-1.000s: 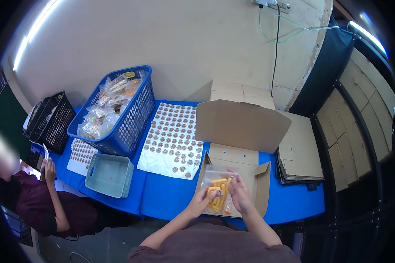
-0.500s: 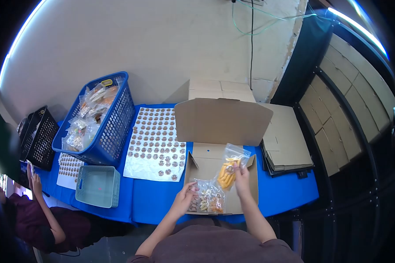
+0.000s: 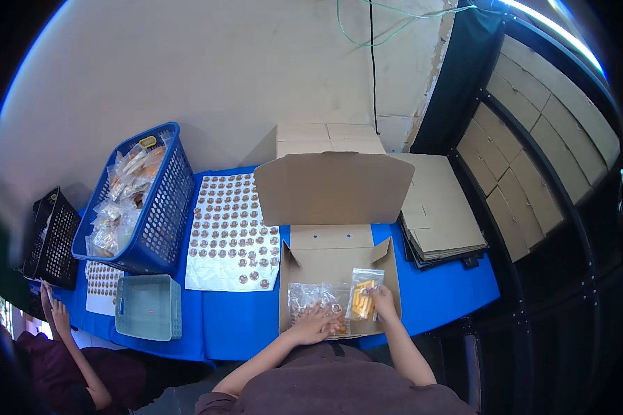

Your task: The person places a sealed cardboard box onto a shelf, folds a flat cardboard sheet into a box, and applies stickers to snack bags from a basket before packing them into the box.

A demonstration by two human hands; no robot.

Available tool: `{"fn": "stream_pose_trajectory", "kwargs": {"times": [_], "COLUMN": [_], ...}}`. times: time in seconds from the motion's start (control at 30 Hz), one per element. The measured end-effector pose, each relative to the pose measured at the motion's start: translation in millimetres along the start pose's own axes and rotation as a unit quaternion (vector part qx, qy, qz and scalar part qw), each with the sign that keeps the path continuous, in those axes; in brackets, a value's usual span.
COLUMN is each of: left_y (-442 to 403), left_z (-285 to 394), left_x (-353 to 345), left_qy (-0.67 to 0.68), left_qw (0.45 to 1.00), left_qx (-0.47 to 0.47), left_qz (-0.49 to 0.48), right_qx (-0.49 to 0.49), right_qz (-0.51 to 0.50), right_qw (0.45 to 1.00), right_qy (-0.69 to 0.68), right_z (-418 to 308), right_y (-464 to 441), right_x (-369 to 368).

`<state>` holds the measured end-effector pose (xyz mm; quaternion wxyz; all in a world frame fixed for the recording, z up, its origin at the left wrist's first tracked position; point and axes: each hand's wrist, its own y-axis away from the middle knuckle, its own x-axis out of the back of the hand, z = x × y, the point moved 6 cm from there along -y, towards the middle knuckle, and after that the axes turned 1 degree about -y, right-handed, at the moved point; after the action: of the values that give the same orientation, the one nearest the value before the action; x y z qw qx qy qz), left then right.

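Observation:
An open cardboard box (image 3: 336, 259) stands at the table's front edge with its lid raised. Inside it, my right hand (image 3: 383, 301) grips a clear bag of yellow sticks (image 3: 363, 297) at the bag's right side. My left hand (image 3: 316, 325) lies with spread fingers on clear snack bags (image 3: 302, 296) in the left and middle of the box. The fingers partly cover these bags' contents.
Left of the box are a sheet of round stickers (image 3: 232, 235), a blue basket (image 3: 163, 225) of bagged snacks, a pale green tray (image 3: 149, 308) and a black basket (image 3: 60, 242). Flat cardboard (image 3: 443, 207) is stacked right. A co-worker's hand (image 3: 61, 318) shows far left.
The yellow stick bag has passed from between both hands into my right hand, then down into the box's right side. My left hand has moved onto the other bags. The view has shifted.

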<state>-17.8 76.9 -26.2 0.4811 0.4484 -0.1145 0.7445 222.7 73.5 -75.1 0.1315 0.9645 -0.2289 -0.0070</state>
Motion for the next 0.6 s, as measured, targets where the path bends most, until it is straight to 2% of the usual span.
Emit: {"fn": "stream_pose_trajectory", "kwargs": {"times": [0.03, 0.07, 0.13, 0.17, 0.2, 0.27, 0.3, 0.37, 0.47, 0.53, 0.57, 0.6], "left_y": [-2.5, -3.5, 0.5, 2.7, 3.7, 5.1, 5.5, 6.5, 5.8, 5.8, 3.3, 4.8], "left_z": [-8.3, -16.4, -9.9, -6.8, -5.8, -5.9, -6.3, -1.5, 4.4, 5.7, 0.3, -0.8], "left_x": [-19.7, -39.2, -34.4, -30.0, -26.6, -25.6, -24.5, -19.3, -10.6, -8.5, -12.0, -10.2], "left_qy": [0.001, 0.002, 0.015, 0.003, -0.008, -0.021, -0.036, -0.038, -0.061, -0.124, -0.1, -0.098], "left_qw": [0.999, 0.996, 0.997, 0.995, 0.993, 0.992, 0.991, 0.992, 0.993, 0.984, 0.991, 0.992], "left_qx": [0.004, 0.008, 0.011, 0.03, 0.05, 0.048, 0.045, 0.043, 0.049, 0.051, 0.051, 0.055], "left_qz": [-0.043, -0.086, -0.076, -0.092, -0.107, -0.115, -0.121, -0.114, -0.092, -0.122, -0.067, -0.06], "right_qx": [-0.084, -0.083, -0.13, -0.1, -0.099, 0.018, 0.02, -0.041, -0.049, -0.049, -0.057, -0.063], "right_qz": [-0.088, -0.087, -0.189, -0.195, -0.196, -0.191, -0.191, -0.301, -0.274, -0.249, -0.237, -0.226], "right_qw": [0.992, 0.992, 0.969, 0.939, 0.938, 0.891, 0.891, 0.836, 0.859, 0.851, 0.834, 0.815], "right_qy": [-0.039, -0.04, 0.094, 0.266, 0.267, 0.412, 0.412, 0.457, 0.43, 0.46, 0.495, 0.531], "right_z": [13.9, 19.1, 18.7, 7.2, 10.4, 9.9, -0.3, -20.1, 6.6, 11.5, 18.4, 21.1], "right_y": [2.4, 4.5, 20.4, 27.9, 26.1, 25.1, 28.4, 41.2, 31.5, 30.6, 31.5, 29.7], "right_x": [-7.6, -6.2, -22.6, -21.6, -20.2, -20.7, -23.4, -33.6, -32.3, -31.3, -28.3, -25.9]}}
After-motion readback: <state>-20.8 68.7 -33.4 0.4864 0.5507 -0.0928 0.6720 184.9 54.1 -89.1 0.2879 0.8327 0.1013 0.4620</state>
